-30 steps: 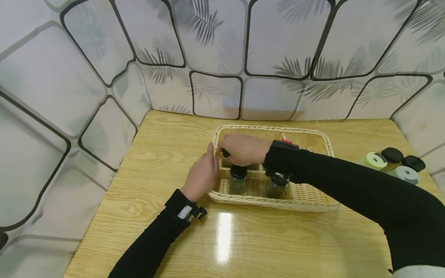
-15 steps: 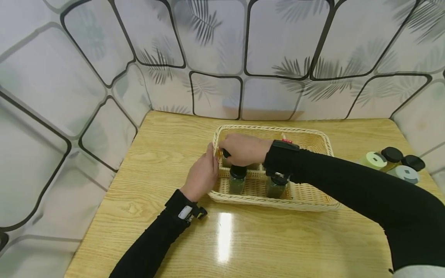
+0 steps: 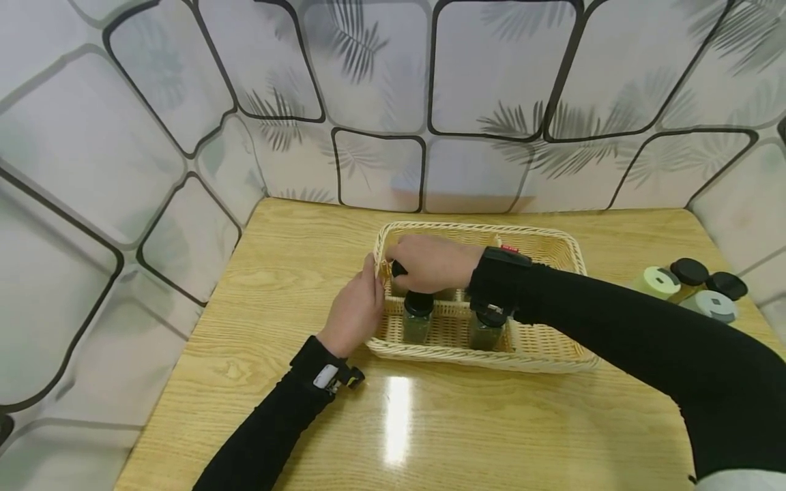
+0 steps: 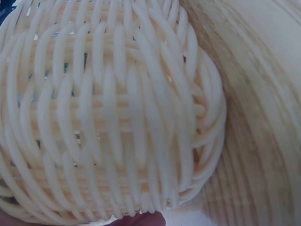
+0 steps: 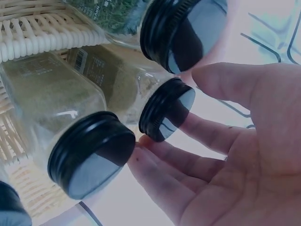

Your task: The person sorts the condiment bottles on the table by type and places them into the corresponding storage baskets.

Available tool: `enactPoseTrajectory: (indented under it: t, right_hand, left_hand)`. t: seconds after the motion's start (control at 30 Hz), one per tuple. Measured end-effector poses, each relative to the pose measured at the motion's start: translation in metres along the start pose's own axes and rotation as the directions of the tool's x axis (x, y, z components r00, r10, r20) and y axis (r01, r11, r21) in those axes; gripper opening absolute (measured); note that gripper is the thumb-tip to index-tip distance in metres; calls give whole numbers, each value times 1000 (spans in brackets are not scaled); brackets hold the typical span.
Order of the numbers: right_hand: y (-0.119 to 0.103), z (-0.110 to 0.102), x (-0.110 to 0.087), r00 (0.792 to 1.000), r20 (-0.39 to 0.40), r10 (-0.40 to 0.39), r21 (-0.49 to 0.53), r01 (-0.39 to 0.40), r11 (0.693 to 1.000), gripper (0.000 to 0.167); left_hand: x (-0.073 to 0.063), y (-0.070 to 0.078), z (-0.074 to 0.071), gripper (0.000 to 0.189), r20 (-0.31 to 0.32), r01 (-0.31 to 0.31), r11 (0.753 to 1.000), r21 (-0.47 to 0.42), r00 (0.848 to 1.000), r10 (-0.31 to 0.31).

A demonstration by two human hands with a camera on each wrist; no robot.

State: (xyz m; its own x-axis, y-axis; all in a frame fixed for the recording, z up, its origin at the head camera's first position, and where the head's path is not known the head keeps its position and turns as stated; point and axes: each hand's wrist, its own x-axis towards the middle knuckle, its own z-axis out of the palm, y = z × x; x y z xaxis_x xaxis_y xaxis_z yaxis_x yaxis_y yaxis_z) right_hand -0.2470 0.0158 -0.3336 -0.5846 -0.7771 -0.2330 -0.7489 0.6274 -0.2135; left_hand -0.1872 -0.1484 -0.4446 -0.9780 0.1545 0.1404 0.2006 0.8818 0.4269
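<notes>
A pale wicker basket (image 3: 485,359) stands on the wooden table, with square glass jars in its compartments. My left hand (image 3: 355,310) holds its left end; in the left wrist view, the woven wall (image 4: 108,113) fills the frame and a fingertip shows at the bottom. My right hand (image 3: 432,262) reaches into the far-left compartment. In the right wrist view, its thumb and fingers (image 5: 207,129) pinch the black lid of a spice jar (image 5: 124,87). Black-lidded jars stand close on both sides, one with tan powder (image 5: 51,89) and one with green flakes (image 5: 113,16).
Two jars stand in the basket's near row, a left one (image 3: 417,319) and a right one (image 3: 485,333) partly under my right wrist. At the table's right are black-lidded jars (image 3: 689,271), a pale green-topped container (image 3: 660,281) and a white-topped one (image 3: 712,305). Patterned panels (image 3: 381,170) border the table.
Both hands keep their places at the basket. The head view has shifted very slightly; nothing else visibly moves.
</notes>
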Motion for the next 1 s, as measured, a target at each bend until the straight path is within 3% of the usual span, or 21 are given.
enactPoseTrajectory:
  t: [0.27, 0.73, 1.0]
  right_hand:
    - [6, -6, -9, 1000, -25, 16, 42, -15, 999, 32]
    - [19, -15, -36, 991, -95, 94, 10, -94, 996, 45]
    - [27, -18, -57, 979, -153, 133, 89, -120, 989, 44]
  left_hand:
    - [0, 0, 0, 54, 2, 0, 1000, 8, 1000, 0]
    - [3, 1, 0, 55, 4, 27, 1000, -11, 1000, -27]
    - [2, 1, 1, 55, 3, 34, 999, -15, 999, -34]
